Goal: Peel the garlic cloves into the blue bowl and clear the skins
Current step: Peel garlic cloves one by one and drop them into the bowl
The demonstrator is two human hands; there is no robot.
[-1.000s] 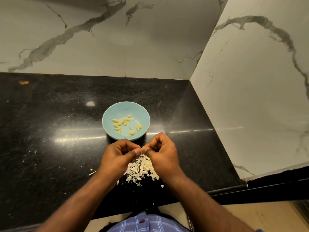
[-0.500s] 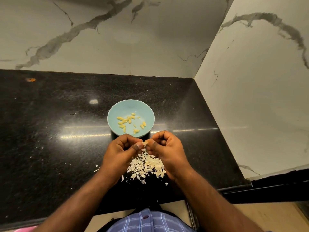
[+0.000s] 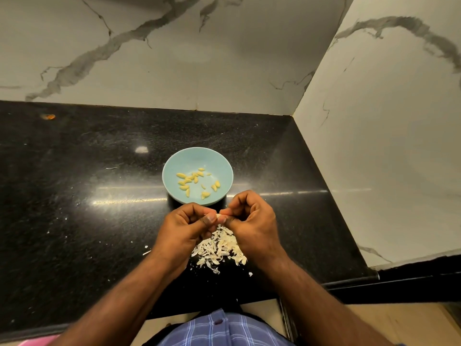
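A light blue bowl (image 3: 197,156) sits on the black counter and holds several peeled yellow cloves (image 3: 189,181). Just in front of it, my left hand (image 3: 183,228) and my right hand (image 3: 253,221) meet, both pinching one small pale garlic clove (image 3: 218,216) between thumbs and fingertips. Most of the clove is hidden by my fingers. A heap of white garlic skins (image 3: 220,248) lies on the counter under and between my hands.
The black stone counter (image 3: 87,196) ends at marble walls behind and on the right (image 3: 386,146). Small skin flakes (image 3: 147,250) lie scattered left of the heap. An orange speck (image 3: 48,116) sits at the far left back. The counter's front edge is near my body.
Both hands stay together on the clove above the skins, fingers shifting slightly. The camera view has drifted a little; the bowl and heap have not moved.
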